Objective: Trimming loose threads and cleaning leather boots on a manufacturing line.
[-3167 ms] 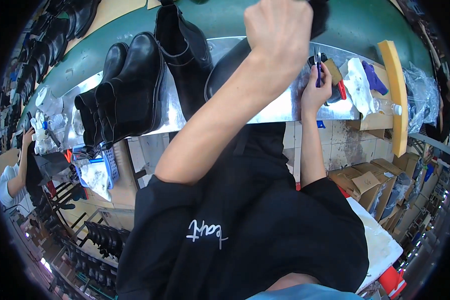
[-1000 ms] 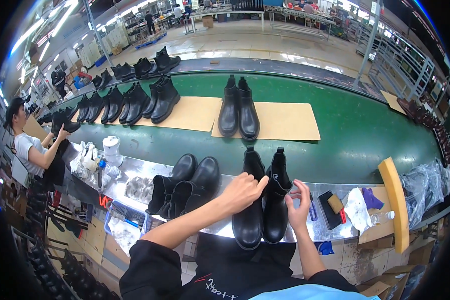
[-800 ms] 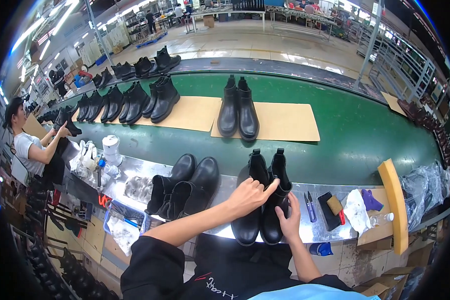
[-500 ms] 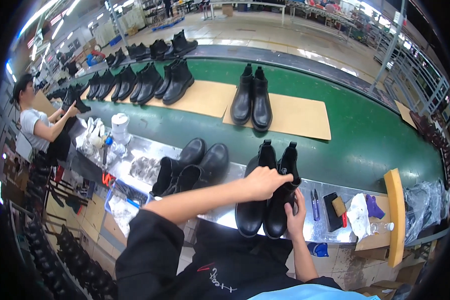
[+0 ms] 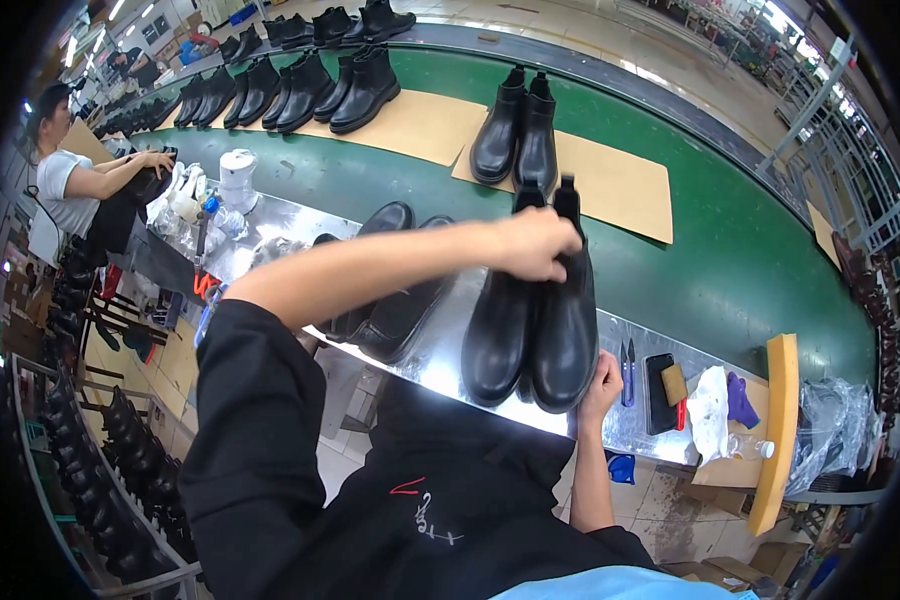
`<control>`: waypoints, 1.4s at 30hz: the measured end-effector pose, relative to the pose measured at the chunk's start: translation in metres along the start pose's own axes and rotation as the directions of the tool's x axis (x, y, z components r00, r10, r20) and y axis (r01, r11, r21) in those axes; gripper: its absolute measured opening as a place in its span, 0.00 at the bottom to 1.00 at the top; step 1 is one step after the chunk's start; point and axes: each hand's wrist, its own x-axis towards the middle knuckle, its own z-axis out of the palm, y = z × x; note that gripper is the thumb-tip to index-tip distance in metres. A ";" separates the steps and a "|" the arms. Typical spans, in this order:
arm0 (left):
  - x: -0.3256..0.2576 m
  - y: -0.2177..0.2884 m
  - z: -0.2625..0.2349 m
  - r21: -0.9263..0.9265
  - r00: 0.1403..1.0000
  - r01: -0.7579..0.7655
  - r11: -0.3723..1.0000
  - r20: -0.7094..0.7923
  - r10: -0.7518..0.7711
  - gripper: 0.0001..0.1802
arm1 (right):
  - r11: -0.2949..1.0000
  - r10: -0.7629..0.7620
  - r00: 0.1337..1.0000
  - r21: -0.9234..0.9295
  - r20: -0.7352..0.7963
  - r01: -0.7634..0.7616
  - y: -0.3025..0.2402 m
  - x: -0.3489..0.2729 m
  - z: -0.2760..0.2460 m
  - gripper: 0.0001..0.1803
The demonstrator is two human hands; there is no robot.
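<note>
A pair of black ankle boots (image 5: pixel 535 320) stands side by side on the shiny metal workbench (image 5: pixel 450 360), toes toward me. My left hand (image 5: pixel 535 243) is closed over the tops of their shafts. Low at the toe end, my right hand (image 5: pixel 602 375) grips the right boot near its sole. A second pair of black boots (image 5: pixel 390 300) lies on the bench just to the left.
Behind the bench runs a green conveyor belt (image 5: pixel 730 260) carrying more black boot pairs (image 5: pixel 518 135) on tan boards. Scissors (image 5: pixel 626 360), a dark phone (image 5: pixel 660 390), rags and a yellow board (image 5: pixel 775 430) lie at right. Another person (image 5: pixel 80 190) works at far left beside racks of boots.
The view has tilted down and nearer. My left hand slid from the boots' sides up onto their shaft tops; my right hand stayed at the toe end.
</note>
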 end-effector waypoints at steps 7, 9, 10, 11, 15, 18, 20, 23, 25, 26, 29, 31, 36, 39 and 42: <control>0.014 -0.067 -0.156 0.322 0.976 0.025 0.947 -0.213 0.047 0.25 | 0.973 -0.076 0.993 -0.210 0.095 0.095 -0.020 0.003 0.011 0.08; 0.014 -0.065 -0.196 0.349 0.986 0.153 0.925 -0.122 -0.117 0.26 | 0.972 -0.124 0.989 -0.192 0.083 0.138 -0.012 0.003 0.013 0.08; 0.016 -0.090 -0.206 0.370 0.982 0.160 0.915 -0.150 -0.111 0.25 | 0.973 -0.082 0.993 -0.211 0.089 0.099 -0.017 0.003 0.015 0.08; 0.017 -0.116 -0.216 0.393 0.978 0.167 0.904 -0.181 -0.103 0.24 | 0.971 -0.043 0.995 -0.229 0.095 0.064 -0.019 0.004 0.016 0.07; 0.036 -0.194 -0.236 0.528 0.958 0.285 0.800 -0.192 -0.214 0.22 | 0.956 -0.049 0.996 -0.285 0.072 0.067 -0.003 0.005 0.016 0.05; 0.037 -0.234 -0.239 0.633 0.915 0.398 0.664 -0.221 -0.338 0.23 | 0.962 -0.042 0.997 -0.265 0.065 0.058 -0.006 0.006 0.019 0.03; 0.038 -0.257 -0.232 0.683 0.860 0.483 0.548 -0.253 -0.443 0.26 | 0.957 -0.034 0.997 -0.286 0.067 0.052 -0.011 0.008 0.020 0.02; 0.047 -0.303 -0.214 0.761 0.835 0.459 0.458 -0.193 -0.515 0.28 | 0.950 -0.046 0.996 -0.305 0.076 0.067 -0.009 0.012 0.023 0.01; 0.054 -0.333 -0.197 0.771 0.845 0.433 0.467 -0.166 -0.508 0.28 | 0.941 -0.092 0.991 -0.317 0.098 0.118 -0.017 0.016 0.025 0.02; 0.059 -0.344 -0.189 0.775 0.846 0.426 0.466 -0.160 -0.509 0.27 | 0.932 -0.092 0.991 -0.341 0.101 0.122 -0.017 0.016 0.023 0.02; 0.070 -0.370 -0.160 0.765 0.832 0.449 0.461 -0.170 -0.527 0.27 | 0.929 -0.024 0.996 -0.366 0.086 0.054 -0.012 0.014 0.021 0.03; 0.066 -0.390 -0.138 0.729 0.804 0.504 0.463 -0.201 -0.559 0.26 | 0.924 -0.048 0.994 -0.375 0.096 0.081 -0.016 0.019 0.025 0.03; 0.081 -0.388 -0.123 0.659 0.767 0.619 0.427 -0.391 -0.509 0.23 | 0.912 -0.058 0.991 -0.398 0.122 0.103 -0.013 0.019 0.023 0.04; 0.102 -0.372 -0.123 0.684 0.883 0.407 0.605 -0.463 -0.071 0.27 | 0.919 -0.064 0.990 -0.378 0.123 0.107 -0.014 0.019 0.027 0.04; 0.154 -0.325 -0.088 0.371 0.915 0.234 0.899 -0.396 -0.074 0.32 | 0.912 -0.101 0.987 -0.385 0.127 0.142 -0.015 0.020 0.028 0.04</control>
